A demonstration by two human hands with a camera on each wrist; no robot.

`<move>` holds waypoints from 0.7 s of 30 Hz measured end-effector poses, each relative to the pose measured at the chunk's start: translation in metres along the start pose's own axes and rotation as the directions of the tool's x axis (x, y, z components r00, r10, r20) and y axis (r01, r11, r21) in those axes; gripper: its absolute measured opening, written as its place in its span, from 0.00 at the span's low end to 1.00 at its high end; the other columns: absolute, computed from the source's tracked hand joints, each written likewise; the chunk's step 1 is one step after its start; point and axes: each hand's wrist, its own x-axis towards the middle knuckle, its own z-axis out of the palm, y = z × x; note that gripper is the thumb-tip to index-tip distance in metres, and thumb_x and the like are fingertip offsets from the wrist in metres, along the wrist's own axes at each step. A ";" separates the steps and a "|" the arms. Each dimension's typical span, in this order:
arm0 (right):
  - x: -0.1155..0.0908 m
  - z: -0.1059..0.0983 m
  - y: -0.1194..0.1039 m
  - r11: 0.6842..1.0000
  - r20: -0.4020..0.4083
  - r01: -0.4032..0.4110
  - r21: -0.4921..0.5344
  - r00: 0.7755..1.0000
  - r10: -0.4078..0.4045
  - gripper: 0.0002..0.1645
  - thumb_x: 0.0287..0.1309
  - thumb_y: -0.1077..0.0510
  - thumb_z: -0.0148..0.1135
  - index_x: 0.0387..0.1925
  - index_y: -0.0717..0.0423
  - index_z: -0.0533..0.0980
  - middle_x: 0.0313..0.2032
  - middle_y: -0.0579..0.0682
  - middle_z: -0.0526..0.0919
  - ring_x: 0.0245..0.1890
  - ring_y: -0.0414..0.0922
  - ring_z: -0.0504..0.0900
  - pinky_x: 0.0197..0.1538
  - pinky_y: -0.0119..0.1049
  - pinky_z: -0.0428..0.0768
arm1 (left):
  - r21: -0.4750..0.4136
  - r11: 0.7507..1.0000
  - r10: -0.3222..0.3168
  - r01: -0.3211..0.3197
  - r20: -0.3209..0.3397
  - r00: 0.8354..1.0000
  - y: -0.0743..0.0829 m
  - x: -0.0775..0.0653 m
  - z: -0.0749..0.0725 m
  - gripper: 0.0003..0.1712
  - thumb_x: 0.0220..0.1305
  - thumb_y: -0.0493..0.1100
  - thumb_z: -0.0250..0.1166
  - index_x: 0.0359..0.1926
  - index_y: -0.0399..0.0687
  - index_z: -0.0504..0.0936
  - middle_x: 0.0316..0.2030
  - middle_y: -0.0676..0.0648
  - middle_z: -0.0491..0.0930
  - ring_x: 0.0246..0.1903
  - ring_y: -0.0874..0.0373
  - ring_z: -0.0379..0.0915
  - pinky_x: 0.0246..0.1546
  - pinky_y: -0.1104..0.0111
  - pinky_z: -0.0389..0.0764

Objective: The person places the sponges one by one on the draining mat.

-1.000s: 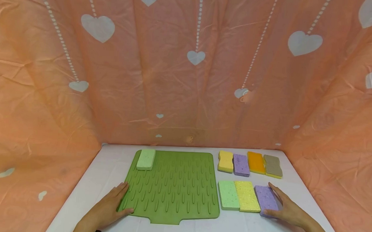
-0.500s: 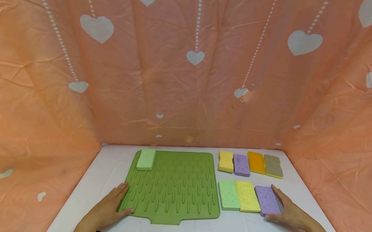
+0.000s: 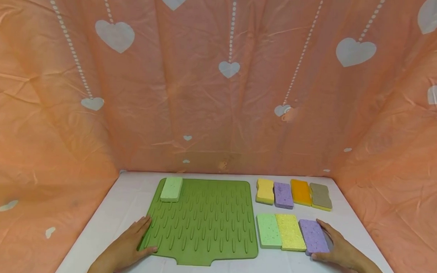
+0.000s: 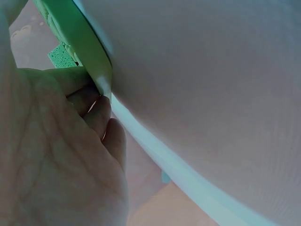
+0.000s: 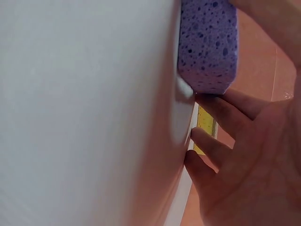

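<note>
In the head view my left hand lies along the left edge of a green ridged mat, fingers extended and thumb by its near left corner. The left wrist view has those fingertips right at the mat's edge. My right hand is at the right side of a purple sponge, with index finger near its far corner and thumb by its near edge. Seen from the right wrist, the fingers spread under the sponge's end, not curled round it. A pale green sponge lies on the mat's far left corner.
A green sponge and a yellow sponge lie side by side, left of the purple one. Farther back sit a yellow sponge, a purple sponge, an orange sponge and a grey-topped sponge. Heart-patterned cloth walls the table.
My right hand has drawn slightly to the right, its thumb sliding from over the purple sponge to its near edge. The left hand, the mat and the sponges keep their places.
</note>
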 end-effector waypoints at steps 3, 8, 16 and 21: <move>0.000 0.000 0.000 1.000 -0.017 0.003 -0.014 1.000 -0.003 0.69 0.47 0.47 0.88 0.80 0.67 0.56 0.73 0.82 0.61 0.69 0.83 0.63 0.61 0.83 0.69 | 0.002 1.000 0.001 -0.001 -0.002 1.000 0.000 0.000 0.000 0.59 0.67 0.72 0.69 0.78 0.28 0.66 0.78 0.31 0.64 0.76 0.30 0.61 0.74 0.40 0.67; 0.000 -0.002 0.000 0.999 -0.028 -0.013 -0.037 1.000 0.012 0.69 0.48 0.46 0.88 0.80 0.65 0.55 0.72 0.82 0.61 0.68 0.82 0.65 0.60 0.82 0.70 | 0.001 1.000 0.001 -0.001 -0.005 1.000 0.002 0.000 0.000 0.59 0.67 0.72 0.69 0.78 0.29 0.67 0.78 0.31 0.65 0.76 0.30 0.61 0.74 0.40 0.67; 0.001 -0.009 0.001 1.000 -0.072 -0.014 -0.027 0.997 0.012 0.71 0.48 0.48 0.88 0.81 0.66 0.53 0.70 0.87 0.61 0.65 0.82 0.69 0.59 0.81 0.72 | 0.004 1.000 -0.001 0.001 -0.005 1.000 0.001 0.000 0.001 0.59 0.67 0.72 0.69 0.77 0.28 0.67 0.78 0.31 0.65 0.77 0.31 0.61 0.74 0.41 0.67; 0.000 -0.010 0.001 1.000 -0.109 0.002 -0.013 0.994 -0.004 0.73 0.47 0.49 0.89 0.81 0.66 0.51 0.71 0.85 0.61 0.64 0.82 0.71 0.58 0.82 0.71 | 0.003 1.000 -0.006 0.006 0.003 1.000 0.000 0.000 0.000 0.60 0.66 0.73 0.69 0.78 0.29 0.66 0.78 0.31 0.64 0.77 0.31 0.60 0.74 0.40 0.67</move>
